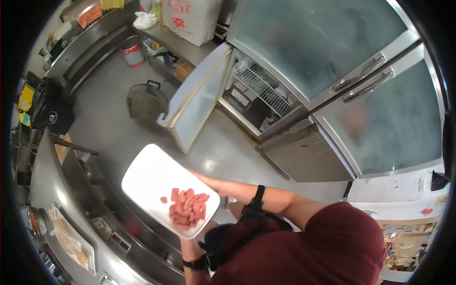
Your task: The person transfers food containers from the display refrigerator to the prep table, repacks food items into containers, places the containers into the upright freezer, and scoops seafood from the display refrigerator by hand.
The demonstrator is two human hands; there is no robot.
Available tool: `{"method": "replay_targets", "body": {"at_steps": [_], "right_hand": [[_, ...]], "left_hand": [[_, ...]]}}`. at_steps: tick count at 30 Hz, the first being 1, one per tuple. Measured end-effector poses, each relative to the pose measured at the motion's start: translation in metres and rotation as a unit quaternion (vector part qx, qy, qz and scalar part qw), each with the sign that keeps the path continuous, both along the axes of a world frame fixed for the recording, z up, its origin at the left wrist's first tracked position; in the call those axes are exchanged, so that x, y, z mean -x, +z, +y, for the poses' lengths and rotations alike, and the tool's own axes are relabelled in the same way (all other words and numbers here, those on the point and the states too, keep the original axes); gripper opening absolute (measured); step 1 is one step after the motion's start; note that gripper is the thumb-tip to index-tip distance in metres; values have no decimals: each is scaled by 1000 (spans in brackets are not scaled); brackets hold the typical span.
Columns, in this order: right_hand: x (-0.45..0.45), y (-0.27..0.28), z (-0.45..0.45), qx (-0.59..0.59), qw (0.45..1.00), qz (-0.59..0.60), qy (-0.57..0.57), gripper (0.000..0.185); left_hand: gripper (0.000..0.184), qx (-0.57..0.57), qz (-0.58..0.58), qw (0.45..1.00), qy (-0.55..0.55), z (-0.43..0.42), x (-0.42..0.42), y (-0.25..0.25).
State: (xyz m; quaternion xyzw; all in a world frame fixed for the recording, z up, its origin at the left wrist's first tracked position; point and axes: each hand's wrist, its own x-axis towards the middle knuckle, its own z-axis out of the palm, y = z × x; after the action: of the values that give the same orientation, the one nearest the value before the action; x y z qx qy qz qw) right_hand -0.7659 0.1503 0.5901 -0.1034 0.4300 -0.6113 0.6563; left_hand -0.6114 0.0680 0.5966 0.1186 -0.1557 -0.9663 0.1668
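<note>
A white rectangular tray [147, 175] is held out at the lower centre, with a pile of red meat pieces [187, 209] at its near end and one small piece lying apart. My right hand [210, 183] holds the tray's upper right side, its fingers partly hidden by the rim. At the bottom corner, my left hand [183, 233] grips the tray from below, mostly hidden under it. A dark band circles the left wrist.
An open cooler door [199, 95] stands beyond the tray, beside a compartment with a wire shelf [263, 89]. A round lidded bin [146, 102] stands on the floor. The steel counter [61, 178] at left holds a long tray [71, 240].
</note>
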Motion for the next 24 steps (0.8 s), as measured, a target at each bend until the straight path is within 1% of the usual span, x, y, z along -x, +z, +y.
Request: {"method": "replay_targets", "body": {"at_steps": [1,2,3,5,7,8,9,10,12,13,14,16,19,20,21,22,23,24], "right_hand": [[28,-1,26,1,999,-7,-44,67],[56,-1,52,3,996,-13,-87,63],[84,-3,78,-4,992,-19,-125,62],[137,-16,117,-20,980,-24,-195,60],[184,-36,141,-31,965,-17,-259,58],[209,-47,146,-33,956,-15,-290,57],[234,-59,153,-34,947,-8,-319,56],[256,-71,157,-33,937,1,-347,55],[297,-97,166,-26,917,21,-397,53],[311,-111,172,-20,907,27,-420,52],[327,-121,183,-2,899,33,-436,51],[362,-151,189,8,885,51,-463,49],[410,-190,187,25,867,81,-491,46],[424,-196,185,28,862,95,-497,45],[433,-191,192,46,859,100,-500,44],[444,-189,192,7,853,150,-500,46],[457,-195,192,35,848,123,-514,46],[469,-191,187,69,843,108,-522,47]], "left_hand": [[51,-226,73,969,-65,18,33,-5],[50,-336,116,930,-99,33,63,-28],[49,-442,143,875,-134,47,93,-51],[48,-455,141,866,-155,78,155,-163],[46,-315,66,938,-132,102,214,-178],[50,-187,1,976,-109,109,249,-188],[54,-42,-84,991,-99,116,284,-200],[58,86,-175,976,-98,122,319,-211],[68,209,-229,945,-106,124,373,-211],[73,260,-263,923,-105,123,401,-196],[74,373,-290,874,-111,127,420,-194],[71,459,-307,820,-152,127,467,-210],[73,481,-330,789,-194,118,530,-224],[75,489,-329,783,-200,114,550,-228],[76,514,-333,765,-198,118,563,-211],[78,515,-329,763,-211,121,577,-210],[79,516,-333,753,-234,121,590,-213],[82,511,-330,755,-244,119,601,-205]]}}
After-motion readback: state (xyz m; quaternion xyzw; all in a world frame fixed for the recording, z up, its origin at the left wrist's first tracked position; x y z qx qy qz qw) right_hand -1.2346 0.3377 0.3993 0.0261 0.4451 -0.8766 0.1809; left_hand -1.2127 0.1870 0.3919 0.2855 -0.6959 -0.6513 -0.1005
